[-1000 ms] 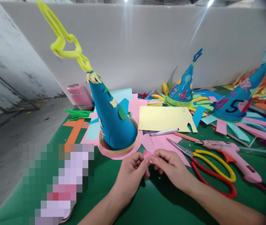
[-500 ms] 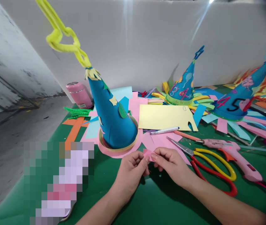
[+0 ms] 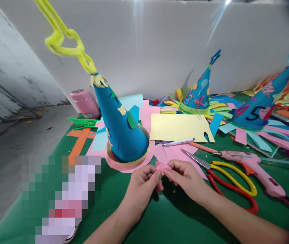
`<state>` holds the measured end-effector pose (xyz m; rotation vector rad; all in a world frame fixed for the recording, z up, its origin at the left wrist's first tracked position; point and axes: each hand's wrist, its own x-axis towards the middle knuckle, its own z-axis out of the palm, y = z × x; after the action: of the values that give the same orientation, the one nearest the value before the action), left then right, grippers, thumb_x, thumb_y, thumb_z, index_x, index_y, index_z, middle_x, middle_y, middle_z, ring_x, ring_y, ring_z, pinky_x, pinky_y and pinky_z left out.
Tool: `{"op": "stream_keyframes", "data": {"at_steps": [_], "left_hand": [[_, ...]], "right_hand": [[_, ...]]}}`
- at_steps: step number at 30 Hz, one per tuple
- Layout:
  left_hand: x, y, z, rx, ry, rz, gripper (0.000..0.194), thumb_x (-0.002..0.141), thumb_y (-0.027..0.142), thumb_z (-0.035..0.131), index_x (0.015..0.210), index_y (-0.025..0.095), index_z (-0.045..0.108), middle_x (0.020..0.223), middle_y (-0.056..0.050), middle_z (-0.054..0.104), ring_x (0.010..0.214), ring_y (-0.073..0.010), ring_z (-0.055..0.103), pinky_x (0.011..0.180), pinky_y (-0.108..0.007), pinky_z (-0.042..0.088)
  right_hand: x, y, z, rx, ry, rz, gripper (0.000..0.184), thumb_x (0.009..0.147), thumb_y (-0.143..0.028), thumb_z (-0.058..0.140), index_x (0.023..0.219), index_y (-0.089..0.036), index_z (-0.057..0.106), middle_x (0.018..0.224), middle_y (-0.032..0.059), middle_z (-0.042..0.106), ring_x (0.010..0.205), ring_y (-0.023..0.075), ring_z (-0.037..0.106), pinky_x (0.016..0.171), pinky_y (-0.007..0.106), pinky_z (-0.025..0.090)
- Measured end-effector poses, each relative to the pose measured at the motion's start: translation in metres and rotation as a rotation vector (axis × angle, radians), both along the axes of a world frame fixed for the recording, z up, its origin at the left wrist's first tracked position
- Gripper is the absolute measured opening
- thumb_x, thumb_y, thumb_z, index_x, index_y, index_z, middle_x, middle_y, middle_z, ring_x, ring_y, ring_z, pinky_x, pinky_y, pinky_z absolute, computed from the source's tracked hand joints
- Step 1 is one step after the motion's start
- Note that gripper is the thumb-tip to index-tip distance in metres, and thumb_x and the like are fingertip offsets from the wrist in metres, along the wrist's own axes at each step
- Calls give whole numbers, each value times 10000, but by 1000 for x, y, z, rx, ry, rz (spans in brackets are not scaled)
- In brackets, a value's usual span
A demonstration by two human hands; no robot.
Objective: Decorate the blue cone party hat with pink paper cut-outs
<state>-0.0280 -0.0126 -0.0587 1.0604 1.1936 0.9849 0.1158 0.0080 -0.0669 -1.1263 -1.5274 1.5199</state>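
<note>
A small piece of pink paper is pinched between my left hand and my right hand, thumbs and forefingers closed on its two sides. Just beyond my hands a pink sheet lies flat, with a white pen across its far edge. Ahead and to the left stands a blue cone hat with a pink brim, paper stars and a yellow pipe-cleaner shape on its tip. To the right of my right hand lie scissors with red and yellow handles, blades apart.
A pink glue gun lies beyond the scissors. Pale yellow card lies at mid-table, a decorated cone hat behind it and another hat further right. A pink bottle stands back left. A blurred-out object lies front left.
The pink paper shows slightly more between my fingertips, with small finger movement. Otherwise the view has only shifted a little; the hats and tools stay put.
</note>
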Motion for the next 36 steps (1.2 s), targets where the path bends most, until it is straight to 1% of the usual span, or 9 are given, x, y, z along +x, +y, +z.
{"op": "stream_keyframes", "data": {"at_steps": [5,9,12,14,17,20,26,29,36], "left_hand": [[-1,0,-4,-5,-105,-34,173,775,261,516,642,151,521,485,16,547,479,-93,463,502,-215,337],[-2,0,-5,16,-56,-9,233,773,297,542,601,154,481,477,29,520,481,-84,438,495,-209,325],[-2,0,-5,21,-31,0,244,777,303,544,598,155,469,469,37,511,477,-78,431,494,-204,317],[-2,0,-5,14,-24,4,243,777,304,543,601,154,471,464,39,509,472,-75,425,489,-200,308],[-1,-1,-4,3,-10,15,245,769,299,551,590,152,470,451,40,505,459,-71,414,481,-197,300],[0,-2,-2,2,-5,29,236,757,282,562,582,150,476,441,41,500,455,-70,414,483,-197,301],[1,-2,-5,19,-80,29,185,761,280,559,636,146,532,472,36,514,475,-77,433,501,-205,329],[0,-1,-6,21,-68,24,165,750,285,578,673,140,564,501,31,526,480,-77,441,481,-200,326],[0,-1,-5,-12,-92,69,192,723,277,612,609,139,542,454,31,520,453,-70,437,471,-187,328]], "right_hand": [[1,1,1,20,5,-35,251,788,-337,503,609,-164,472,530,-52,400,486,75,353,449,198,295],[1,1,1,16,-1,-24,244,784,-334,508,615,-160,488,535,-45,426,482,75,366,445,198,298],[3,2,3,14,5,-21,284,818,-317,453,591,-154,503,548,-22,485,494,84,415,468,207,323],[5,2,6,39,24,-26,312,840,-298,413,576,-154,497,558,-19,484,515,88,428,494,214,331],[6,1,8,61,60,-12,227,826,-295,454,654,-160,514,598,-31,456,558,89,421,525,214,334],[3,-1,6,24,97,16,144,789,-295,525,733,-163,512,651,-31,454,590,90,412,532,213,334],[-1,-2,2,-61,161,-9,172,767,-290,556,690,-157,480,616,-41,444,538,69,387,492,199,307],[-2,-1,2,-91,191,-17,178,757,-293,569,694,-158,471,615,-41,453,533,68,407,494,198,317],[-2,-1,3,-62,142,-5,181,769,-288,549,672,-159,466,604,-41,445,529,68,394,482,195,315]]}}
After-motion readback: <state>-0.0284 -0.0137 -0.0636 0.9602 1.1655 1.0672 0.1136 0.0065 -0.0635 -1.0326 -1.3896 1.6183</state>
